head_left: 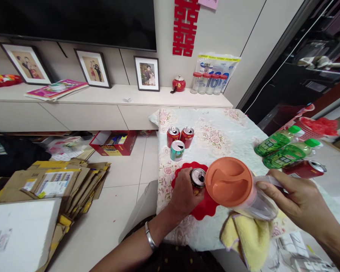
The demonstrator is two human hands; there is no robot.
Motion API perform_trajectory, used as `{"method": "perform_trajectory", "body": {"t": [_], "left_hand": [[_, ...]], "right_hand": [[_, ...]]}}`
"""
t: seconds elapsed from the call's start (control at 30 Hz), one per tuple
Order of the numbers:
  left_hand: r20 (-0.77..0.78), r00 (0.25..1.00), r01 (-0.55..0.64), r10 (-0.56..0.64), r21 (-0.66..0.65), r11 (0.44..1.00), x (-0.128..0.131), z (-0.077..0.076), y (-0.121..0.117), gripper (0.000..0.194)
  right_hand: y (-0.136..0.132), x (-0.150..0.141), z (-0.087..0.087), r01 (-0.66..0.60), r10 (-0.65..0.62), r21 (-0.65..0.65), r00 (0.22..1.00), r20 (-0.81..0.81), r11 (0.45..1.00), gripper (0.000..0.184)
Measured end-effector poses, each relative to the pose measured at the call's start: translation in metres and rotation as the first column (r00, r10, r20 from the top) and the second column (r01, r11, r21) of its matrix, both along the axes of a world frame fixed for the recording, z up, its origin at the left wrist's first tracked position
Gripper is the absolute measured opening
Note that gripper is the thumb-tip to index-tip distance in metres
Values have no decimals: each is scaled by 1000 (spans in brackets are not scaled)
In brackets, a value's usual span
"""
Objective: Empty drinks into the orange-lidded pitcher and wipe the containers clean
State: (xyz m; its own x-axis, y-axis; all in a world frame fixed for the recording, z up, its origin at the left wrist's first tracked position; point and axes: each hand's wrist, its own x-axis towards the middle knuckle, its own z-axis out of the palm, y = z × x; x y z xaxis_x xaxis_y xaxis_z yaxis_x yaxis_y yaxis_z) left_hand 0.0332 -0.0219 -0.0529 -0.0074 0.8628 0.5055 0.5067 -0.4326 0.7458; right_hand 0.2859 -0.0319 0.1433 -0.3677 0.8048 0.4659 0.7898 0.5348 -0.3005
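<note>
My left hand is wrapped round an opened drink can with a dark rim, held upright at a red scalloped tray. My right hand grips the handle of a clear plastic pitcher with an orange lid. The pitcher tilts to the left, its lid close beside the can top; whether they touch I cannot tell. Just beyond the tray stand two red cans and a shorter teal can, all opened. A yellow cloth hangs over the near table edge below the pitcher.
At the table's right lie two green-labelled bottles and a red can, near a pink basket. Flattened cardboard, a white foam box and a red carton are on the floor left. Several red-lidded jars line the cabinet.
</note>
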Motion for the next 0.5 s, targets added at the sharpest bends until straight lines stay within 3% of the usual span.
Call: {"method": "perform_trajectory", "body": {"t": [0.13, 0.5], "left_hand": [[-14, 1000, 4, -4, 6, 1000, -1, 0, 0, 80], [-43, 999, 15, -15, 7, 1000, -3, 1, -2, 78]], "right_hand": [[0, 2, 1, -22, 18, 44, 996, 91, 999, 47], [-2, 22, -8, 32, -12, -119, 987, 160, 992, 35]]}}
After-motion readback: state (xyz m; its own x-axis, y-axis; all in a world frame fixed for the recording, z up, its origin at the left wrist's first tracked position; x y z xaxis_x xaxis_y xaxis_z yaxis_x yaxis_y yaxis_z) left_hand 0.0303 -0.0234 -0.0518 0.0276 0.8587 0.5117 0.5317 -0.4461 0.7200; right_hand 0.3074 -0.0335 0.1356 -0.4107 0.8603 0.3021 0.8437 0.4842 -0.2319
